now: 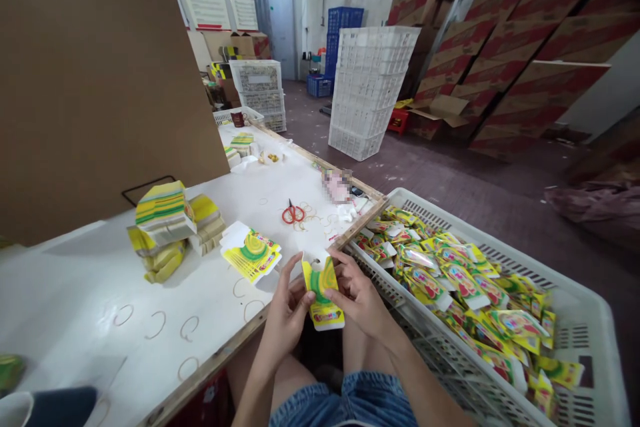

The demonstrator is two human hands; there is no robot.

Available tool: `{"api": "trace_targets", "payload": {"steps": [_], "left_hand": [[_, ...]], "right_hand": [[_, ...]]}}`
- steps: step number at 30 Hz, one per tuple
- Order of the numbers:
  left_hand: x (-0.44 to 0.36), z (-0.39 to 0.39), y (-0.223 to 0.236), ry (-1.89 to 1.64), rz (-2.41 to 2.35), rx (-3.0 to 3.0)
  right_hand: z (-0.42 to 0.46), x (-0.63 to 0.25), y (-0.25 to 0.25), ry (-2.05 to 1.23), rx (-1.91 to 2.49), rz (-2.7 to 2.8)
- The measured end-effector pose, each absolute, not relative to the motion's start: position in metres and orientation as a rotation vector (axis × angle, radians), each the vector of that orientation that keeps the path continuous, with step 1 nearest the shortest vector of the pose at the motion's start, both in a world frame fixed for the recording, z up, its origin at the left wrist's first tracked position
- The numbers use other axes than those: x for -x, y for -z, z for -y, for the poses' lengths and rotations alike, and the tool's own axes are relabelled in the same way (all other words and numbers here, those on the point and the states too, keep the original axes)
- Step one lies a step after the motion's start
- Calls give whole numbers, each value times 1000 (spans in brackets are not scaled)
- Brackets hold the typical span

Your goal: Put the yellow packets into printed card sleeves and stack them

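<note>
A yellow and green printed carton (324, 287) is held upright over my lap, just off the table edge. My left hand (291, 300) grips its left side, thumb on the front face. On the opposite side my right hand (356, 290) pinches it, thumb also on the front. The fingers behind the carton are partly hidden. Left of my hands, several flat cartons (253, 252) of the same print lie fanned on the table. Further left sit bundled stacks of flat cartons (165, 210).
A white plastic basket (595, 307) full of cartons stands at my right. On the white table (210, 320) are red-handled scissors (293, 213) and scattered rubber bands (189, 328). A big cardboard sheet (100, 80) rises at left. White crates (367, 93) are stacked beyond.
</note>
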State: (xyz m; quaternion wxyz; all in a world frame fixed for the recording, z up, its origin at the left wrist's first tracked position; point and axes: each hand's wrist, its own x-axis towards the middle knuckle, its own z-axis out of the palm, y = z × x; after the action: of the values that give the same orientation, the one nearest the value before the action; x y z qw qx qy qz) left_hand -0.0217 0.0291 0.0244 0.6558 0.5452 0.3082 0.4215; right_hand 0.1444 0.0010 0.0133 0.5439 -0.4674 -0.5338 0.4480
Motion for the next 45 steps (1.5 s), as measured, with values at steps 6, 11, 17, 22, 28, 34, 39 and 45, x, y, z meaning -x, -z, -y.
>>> {"api": "trace_targets", "payload": {"steps": [6, 11, 17, 22, 28, 34, 39, 45], "left_hand": [[26, -25, -27, -833, -536, -1169], [26, -20, -27, -752, -464, -1069], [24, -21, -24, -725, -489, -1058], [24, -23, -23, -747, -551, -1083], [21, -22, -24, -798, -634, -1089], [19, -22, -23, -833, -565, -1114], [19, -23, -24, -843, -661, -1208], [14, -19, -23, -878, -790, -1263]], "right_hand": [[-1, -155, -18, -1258, 974, 1222], [3, -161, -21, -1324, 988, 1273], [3, -163, -20, -1169, 1091, 1343], [3, -161, -24, -1081, 1123, 1344], [1, -157, -25, -1035, 1155, 1282], [-2, -156, -21, -1049, 1074, 1131], [0, -167, -29, -776, 1115, 1362], [5, -168, -32, -1038, 1283, 1432]]}}
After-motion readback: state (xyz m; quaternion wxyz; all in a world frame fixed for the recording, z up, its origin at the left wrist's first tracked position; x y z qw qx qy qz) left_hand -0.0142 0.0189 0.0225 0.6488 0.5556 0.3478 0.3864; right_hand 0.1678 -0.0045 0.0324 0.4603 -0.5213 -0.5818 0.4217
